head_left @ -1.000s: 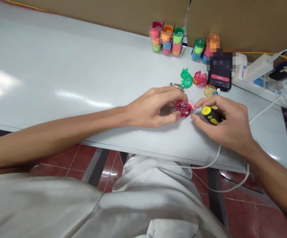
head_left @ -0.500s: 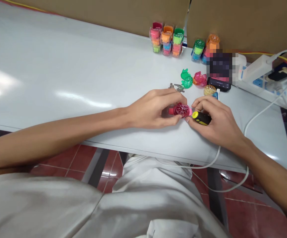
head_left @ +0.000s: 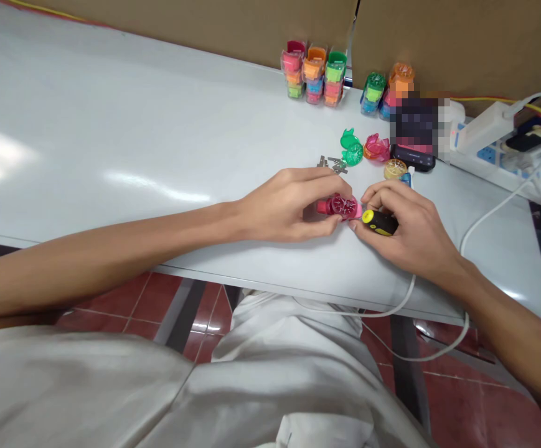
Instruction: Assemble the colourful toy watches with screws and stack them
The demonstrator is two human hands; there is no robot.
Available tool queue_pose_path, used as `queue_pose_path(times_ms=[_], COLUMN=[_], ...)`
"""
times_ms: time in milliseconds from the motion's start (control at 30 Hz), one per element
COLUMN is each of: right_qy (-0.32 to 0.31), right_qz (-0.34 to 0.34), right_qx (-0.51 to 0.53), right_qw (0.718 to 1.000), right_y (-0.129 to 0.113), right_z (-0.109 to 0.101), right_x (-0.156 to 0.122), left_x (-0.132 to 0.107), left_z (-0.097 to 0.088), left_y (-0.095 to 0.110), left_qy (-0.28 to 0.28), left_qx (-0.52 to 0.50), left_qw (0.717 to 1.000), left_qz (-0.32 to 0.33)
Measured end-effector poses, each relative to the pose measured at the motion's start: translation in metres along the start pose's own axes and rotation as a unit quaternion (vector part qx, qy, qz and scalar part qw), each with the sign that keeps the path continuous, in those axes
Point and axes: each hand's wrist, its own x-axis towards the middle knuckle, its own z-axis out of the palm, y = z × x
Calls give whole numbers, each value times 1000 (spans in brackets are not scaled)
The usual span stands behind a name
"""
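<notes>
A dark pink piece with a round, watch-like dial (head_left: 343, 206) lies low over the table, pinched between the thumb and fingers of my left hand (head_left: 293, 202). My right hand (head_left: 413, 224) is closed round a black and yellow screwdriver (head_left: 380, 222). Its yellow end points left, and the thin shaft meets the right side of the pink piece; the exact contact is too small to make out. Small grey metal parts (head_left: 338, 165) lie just beyond my left hand. A green translucent piece (head_left: 353, 154), a pink one (head_left: 376, 148) and a yellowish dial (head_left: 395, 168) sit beyond my hands.
Stacked colourful plastic pieces (head_left: 315, 74) stand along the back wall, with more dial-topped ones (head_left: 373, 93) to their right. A black phone-like device (head_left: 413, 157) is near a white power strip (head_left: 508, 155). A white cable (head_left: 494, 205) runs past my right wrist and over the table edge.
Almost nothing differs. The pink dial has shifted or tilted very slightly in my left fingers; both hands keep their places.
</notes>
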Motion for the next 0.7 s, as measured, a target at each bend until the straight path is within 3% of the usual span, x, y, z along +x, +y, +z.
queue_pose_path(times_ms=[700], right_qy=[0], right_qz=[-1], right_qx=[4], right_qw=[1000], right_y=[-1], right_z=[0], right_x=[0], left_x=[-1], left_z=[-1], left_y=[-1], left_qy=[-51], left_qx=[13], left_qw=[999], left_qz=[-11])
